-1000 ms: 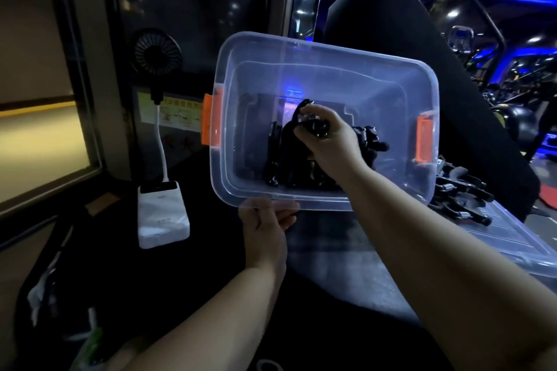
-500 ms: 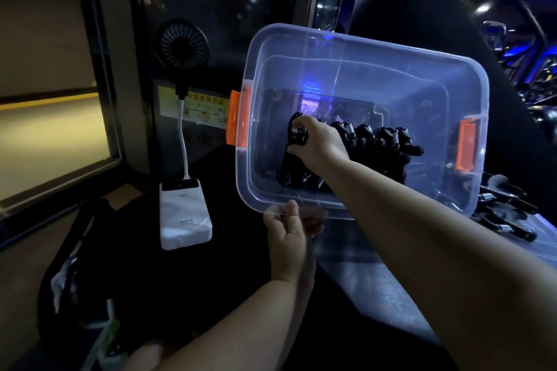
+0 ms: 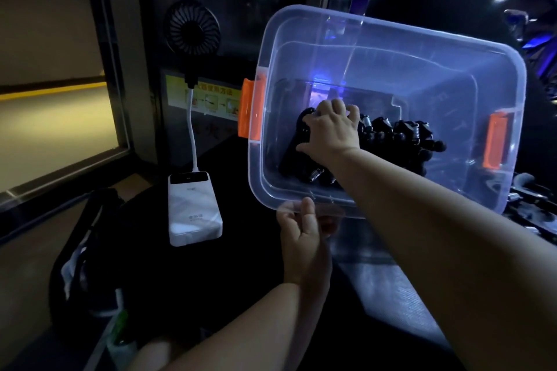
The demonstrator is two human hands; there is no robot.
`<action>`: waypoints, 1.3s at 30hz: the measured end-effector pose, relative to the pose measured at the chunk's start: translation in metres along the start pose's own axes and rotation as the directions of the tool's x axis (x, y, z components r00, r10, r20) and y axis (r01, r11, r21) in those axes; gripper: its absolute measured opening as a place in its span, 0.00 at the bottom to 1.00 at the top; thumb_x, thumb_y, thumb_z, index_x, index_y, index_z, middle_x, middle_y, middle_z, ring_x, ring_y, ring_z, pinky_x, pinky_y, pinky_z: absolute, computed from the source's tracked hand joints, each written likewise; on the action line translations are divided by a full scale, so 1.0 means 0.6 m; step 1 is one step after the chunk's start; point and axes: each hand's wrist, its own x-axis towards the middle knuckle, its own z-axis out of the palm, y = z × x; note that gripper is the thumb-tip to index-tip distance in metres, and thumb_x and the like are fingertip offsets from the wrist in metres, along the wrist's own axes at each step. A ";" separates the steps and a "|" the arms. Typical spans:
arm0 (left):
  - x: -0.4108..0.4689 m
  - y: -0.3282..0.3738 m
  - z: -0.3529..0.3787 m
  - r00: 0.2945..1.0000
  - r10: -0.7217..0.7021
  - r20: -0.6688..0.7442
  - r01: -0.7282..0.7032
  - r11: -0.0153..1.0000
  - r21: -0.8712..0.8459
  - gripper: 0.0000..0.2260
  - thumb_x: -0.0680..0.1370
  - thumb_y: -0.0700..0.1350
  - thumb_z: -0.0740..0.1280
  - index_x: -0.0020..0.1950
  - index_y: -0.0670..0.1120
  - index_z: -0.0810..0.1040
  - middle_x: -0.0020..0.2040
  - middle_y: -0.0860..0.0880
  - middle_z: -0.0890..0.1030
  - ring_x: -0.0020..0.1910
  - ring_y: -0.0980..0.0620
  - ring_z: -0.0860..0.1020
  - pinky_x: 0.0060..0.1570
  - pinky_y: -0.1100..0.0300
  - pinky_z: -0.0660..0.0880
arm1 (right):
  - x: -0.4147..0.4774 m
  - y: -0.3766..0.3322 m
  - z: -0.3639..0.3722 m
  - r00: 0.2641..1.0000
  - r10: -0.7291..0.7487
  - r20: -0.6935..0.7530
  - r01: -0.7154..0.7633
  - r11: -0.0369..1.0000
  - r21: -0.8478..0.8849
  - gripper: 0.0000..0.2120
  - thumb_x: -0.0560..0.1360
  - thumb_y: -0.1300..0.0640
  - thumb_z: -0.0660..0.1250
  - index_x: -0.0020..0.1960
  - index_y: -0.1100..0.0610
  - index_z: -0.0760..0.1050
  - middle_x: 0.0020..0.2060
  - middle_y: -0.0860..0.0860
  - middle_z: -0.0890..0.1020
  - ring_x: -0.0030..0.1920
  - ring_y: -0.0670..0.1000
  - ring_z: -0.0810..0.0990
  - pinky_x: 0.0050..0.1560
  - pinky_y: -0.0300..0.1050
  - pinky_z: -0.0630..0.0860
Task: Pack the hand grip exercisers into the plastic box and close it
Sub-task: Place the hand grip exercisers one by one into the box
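Held tilted: clear plastic box with orange latches (image 3: 391,24), left hand (image 3: 304,238) pinching near rim. Inside, right hand (image 3: 331,129) with fingers bent over black spring hand grip exercisers (image 3: 398,135); gripping or pressing, cannot tell. Risk: single pinch slips, box twists, load slides out.

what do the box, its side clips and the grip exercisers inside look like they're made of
The plastic box looks like clear glossy plastic: its contents and blue light show through the walls. The side clips are opaque orange plastic, smooth-looking. The hand grip exercisers have matte black handles, plastic or rubber, too dark to tell; their coil springs glint silver, likely steel.
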 end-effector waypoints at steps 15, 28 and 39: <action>0.014 -0.026 -0.010 0.997 0.073 -0.007 -0.072 0.994 0.079 0.17 0.68 0.70 0.65 0.43 0.58 0.72 0.47 0.34 0.81 0.47 0.37 0.81 0.53 0.37 0.75 | 0.010 -0.021 0.015 0.916 -0.270 0.295 0.348 0.902 -0.254 0.26 0.75 0.32 0.55 0.69 0.41 0.70 0.70 0.46 0.68 0.73 0.54 0.59 0.68 0.71 0.49; 0.011 -0.019 -0.006 0.999 0.041 -0.006 -0.041 0.999 0.029 0.07 0.81 0.47 0.59 0.48 0.44 0.66 0.42 0.32 0.81 0.38 0.40 0.81 0.35 0.59 0.76 | 0.020 -0.010 0.023 0.901 -0.355 0.249 0.413 0.877 -0.244 0.25 0.74 0.32 0.55 0.66 0.40 0.72 0.66 0.45 0.73 0.67 0.52 0.67 0.58 0.53 0.66; 0.004 -0.018 -0.008 0.995 0.097 0.017 -0.097 0.994 0.052 0.16 0.74 0.56 0.60 0.50 0.44 0.67 0.42 0.34 0.82 0.39 0.41 0.81 0.37 0.57 0.76 | 0.029 -0.012 0.011 0.893 -0.324 0.313 0.410 0.873 -0.264 0.26 0.68 0.32 0.59 0.62 0.39 0.75 0.59 0.42 0.78 0.64 0.50 0.68 0.56 0.56 0.61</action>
